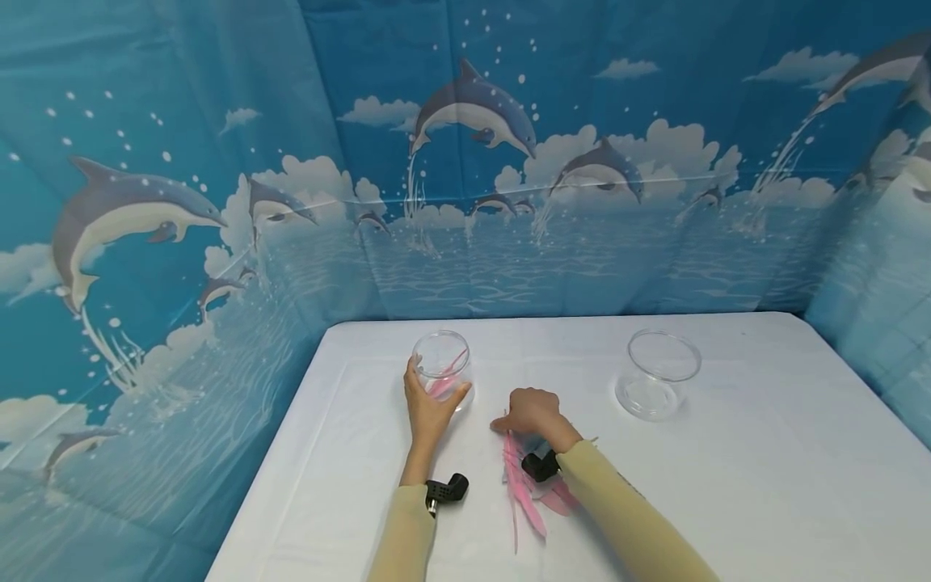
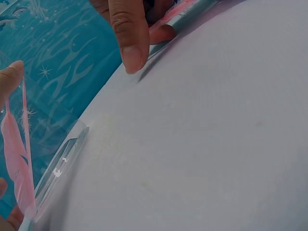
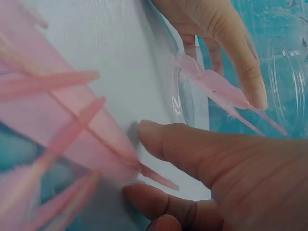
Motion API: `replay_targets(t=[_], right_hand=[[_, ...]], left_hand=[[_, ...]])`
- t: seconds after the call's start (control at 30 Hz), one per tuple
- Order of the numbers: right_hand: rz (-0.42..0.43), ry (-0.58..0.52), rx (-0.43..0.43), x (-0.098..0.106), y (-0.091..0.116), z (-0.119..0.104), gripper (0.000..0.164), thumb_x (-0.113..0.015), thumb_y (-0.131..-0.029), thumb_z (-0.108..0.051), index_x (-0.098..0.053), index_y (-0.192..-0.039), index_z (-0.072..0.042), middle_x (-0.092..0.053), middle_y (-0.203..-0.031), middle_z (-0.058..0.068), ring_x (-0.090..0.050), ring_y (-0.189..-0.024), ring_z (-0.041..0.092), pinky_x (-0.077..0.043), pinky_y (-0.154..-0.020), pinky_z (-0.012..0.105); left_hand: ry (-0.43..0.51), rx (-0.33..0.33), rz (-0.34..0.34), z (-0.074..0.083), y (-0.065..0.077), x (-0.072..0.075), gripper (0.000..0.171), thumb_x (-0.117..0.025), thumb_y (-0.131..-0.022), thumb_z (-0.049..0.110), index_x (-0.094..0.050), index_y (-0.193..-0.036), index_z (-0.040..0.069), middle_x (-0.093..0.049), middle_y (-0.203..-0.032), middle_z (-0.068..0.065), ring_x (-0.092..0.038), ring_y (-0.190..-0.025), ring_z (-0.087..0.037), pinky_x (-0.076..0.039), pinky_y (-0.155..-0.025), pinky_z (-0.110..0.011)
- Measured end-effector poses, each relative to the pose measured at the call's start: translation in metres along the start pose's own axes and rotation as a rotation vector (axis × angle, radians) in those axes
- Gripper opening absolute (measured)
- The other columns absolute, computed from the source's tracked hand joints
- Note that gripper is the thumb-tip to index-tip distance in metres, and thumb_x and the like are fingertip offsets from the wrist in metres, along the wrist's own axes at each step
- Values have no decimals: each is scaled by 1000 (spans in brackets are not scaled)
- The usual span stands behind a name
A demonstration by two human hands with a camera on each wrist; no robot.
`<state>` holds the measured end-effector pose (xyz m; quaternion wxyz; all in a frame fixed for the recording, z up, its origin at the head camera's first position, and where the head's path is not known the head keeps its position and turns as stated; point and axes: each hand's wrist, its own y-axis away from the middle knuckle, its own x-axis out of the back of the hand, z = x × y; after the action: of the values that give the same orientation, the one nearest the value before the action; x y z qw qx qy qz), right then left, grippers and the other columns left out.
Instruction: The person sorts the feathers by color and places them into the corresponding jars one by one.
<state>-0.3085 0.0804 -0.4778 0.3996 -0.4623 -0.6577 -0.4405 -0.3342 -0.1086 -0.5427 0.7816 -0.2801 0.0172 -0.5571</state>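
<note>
A clear round jar (image 1: 468, 376) stands at the left of the table, and my left hand (image 1: 431, 410) grips it with the thumb and fingers spread round its sides. Two pink feathers (image 2: 17, 163) lean inside it, their quills pointing up. My right hand (image 1: 537, 411) is low over a pile of pink feathers (image 1: 520, 489) at the middle of the table. In the right wrist view its thumb (image 3: 159, 137) and fingertips stand apart, with the quill end of a pink feather (image 3: 108, 144) between them. Some grey-blue feathers lie partly hidden under the right wrist.
Another clear jar (image 1: 650, 396) stands to the right of the right hand. A white cloth covers the table (image 1: 349, 453). Behind it hangs a blue curtain (image 1: 465, 267) printed with dolphins. A small black camera is on each wrist.
</note>
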Motion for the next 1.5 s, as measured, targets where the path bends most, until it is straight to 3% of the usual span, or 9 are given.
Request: replay_targets(t=[0.43,0.83,1.03,1.2,1.37,1.5], right_hand=[[-39,-89,-55,-4,-3,-1,37,-78,-73,-42,-58,-61,-13,-49,-58,-2,-43,-53,14,-36,-52,32],[-25,-242,-17,2,-1,8,37,-65,-86,-42,-69,-57,-19,-48,-51,-6,-39,-49,12,-31,-45,27],[13,-353,28,12,-2,17,36,-62,-88,-46,-73,-65,-21,-65,-74,-5,-47,-60,12,-35,-51,29],[111,-473,55,32,3,19,38,-61,-90,-48,-77,-80,-15,-69,-96,1,-54,-72,17,-38,-57,32],[277,-570,106,51,8,14,41,-57,-91,-50,-77,-88,-14,-70,-99,2,-60,-87,22,-45,-71,40],[447,-632,160,66,10,7,41,-56,-92,-49,-77,-90,-14,-68,-78,1,-51,-58,21,-40,-55,36]], left_hand=[[2,-6,7,3,1,0,109,-85,-68,41,-16,-149,17,-26,-147,-11,-26,-134,-34,-25,-104,-55],[-5,-3,-1,3,0,0,110,-84,-69,41,-14,-150,17,-26,-147,-13,-26,-134,-35,-26,-103,-57],[-5,-2,-5,5,-1,1,110,-84,-69,42,-14,-150,16,-25,-148,-13,-26,-134,-35,-27,-102,-57],[-13,-8,-3,4,-3,2,110,-84,-69,43,-14,-150,16,-25,-147,-13,-26,-134,-34,-27,-103,-55],[-16,-15,-2,4,-5,2,110,-84,-69,44,-15,-150,17,-26,-147,-12,-26,-134,-33,-27,-103,-55],[-6,-12,-2,5,-4,2,109,-84,-69,44,-15,-150,17,-26,-147,-12,-26,-134,-33,-27,-103,-55]])
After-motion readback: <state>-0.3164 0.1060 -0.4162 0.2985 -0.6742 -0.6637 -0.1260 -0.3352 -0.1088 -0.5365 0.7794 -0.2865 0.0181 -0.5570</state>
